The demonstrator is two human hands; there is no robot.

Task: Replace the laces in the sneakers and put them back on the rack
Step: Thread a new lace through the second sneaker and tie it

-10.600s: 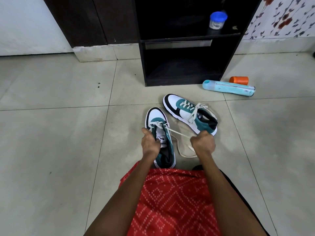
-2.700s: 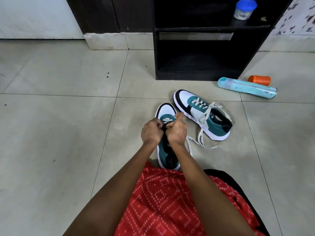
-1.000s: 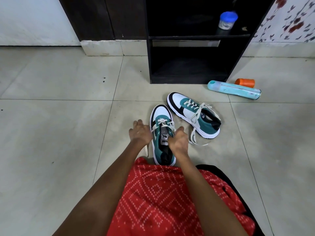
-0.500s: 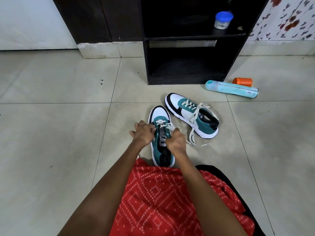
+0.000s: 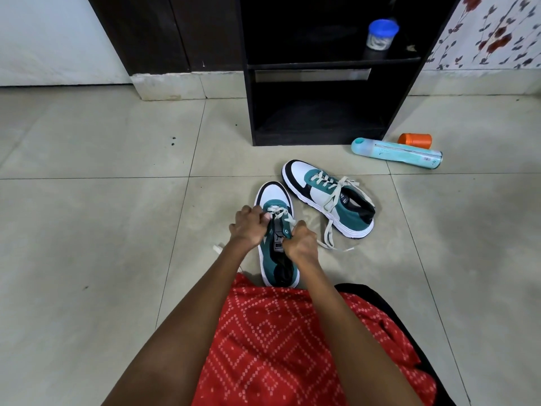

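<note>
Sneaker (image 5: 275,197), teal-and-white leather, near: my left grip (image 5: 248,227) pinches cream lace (image 5: 279,213); my right grip (image 5: 301,241) clamps eyelet flap (image 5: 285,230) steady for threading.

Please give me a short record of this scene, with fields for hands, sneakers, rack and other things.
left hand: grips near sneaker at its left side, by the lace
right hand: grips that sneaker's right eyelet flap
far sneaker: on floor, laced, lace ends loose
rack: black, open shelves; blue-lidded jar on upper shelf
other: teal bottle lying on floor, orange container beside it
</note>
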